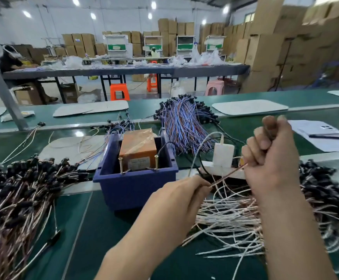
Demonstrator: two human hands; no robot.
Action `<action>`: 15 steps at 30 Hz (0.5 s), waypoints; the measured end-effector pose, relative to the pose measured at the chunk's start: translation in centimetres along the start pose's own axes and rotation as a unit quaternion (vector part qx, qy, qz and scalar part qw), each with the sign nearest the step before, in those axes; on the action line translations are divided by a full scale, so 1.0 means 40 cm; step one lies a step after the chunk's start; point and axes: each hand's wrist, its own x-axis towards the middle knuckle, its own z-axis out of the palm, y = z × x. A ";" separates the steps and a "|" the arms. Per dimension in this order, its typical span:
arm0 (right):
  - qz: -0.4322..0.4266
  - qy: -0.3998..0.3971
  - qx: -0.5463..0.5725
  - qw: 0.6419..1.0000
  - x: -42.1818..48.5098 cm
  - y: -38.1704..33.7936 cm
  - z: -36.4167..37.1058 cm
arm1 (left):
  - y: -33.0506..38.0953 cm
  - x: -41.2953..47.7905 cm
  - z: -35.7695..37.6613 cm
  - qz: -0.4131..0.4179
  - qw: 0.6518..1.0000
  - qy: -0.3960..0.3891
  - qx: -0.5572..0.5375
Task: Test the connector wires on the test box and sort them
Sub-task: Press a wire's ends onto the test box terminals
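One thin connector wire [228, 174] stretches taut between my two hands, just right of the blue bin [134, 184]. My left hand [182, 196] pinches its lower end. My right hand [271, 156], raised in a fist, grips the upper end. Inside the bin stands the orange test box [137, 147] with two brass pins at its front. A heap of white and pink wires [231, 217] lies under my right forearm. A second heap with black connectors [17, 195] covers the left of the green bench.
A bundle of blue and purple wires [184, 120] lies behind the bin. A white adapter [223, 153] sits on a white power strip right of the bin. A phone on papers [320, 132] lies at far right. Beyond the bench stand tables, orange stools and stacked cartons.
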 end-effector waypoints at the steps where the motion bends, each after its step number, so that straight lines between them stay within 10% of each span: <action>1: -0.007 0.030 -0.004 1.000 0.009 -0.011 -0.019 | 0.001 -0.001 0.005 -0.005 1.000 0.001 0.016; 7: -0.095 0.223 -0.059 0.968 0.037 -0.072 -0.101 | 0.048 0.030 0.069 0.013 0.998 0.011 0.060; 12: -0.249 0.423 -0.152 0.858 0.051 -0.084 -0.130 | 0.088 0.123 0.180 0.035 0.998 0.010 0.059; 15: -0.286 0.408 -0.254 0.829 0.048 -0.066 -0.146 | 0.105 0.179 0.251 0.032 0.997 -0.035 0.065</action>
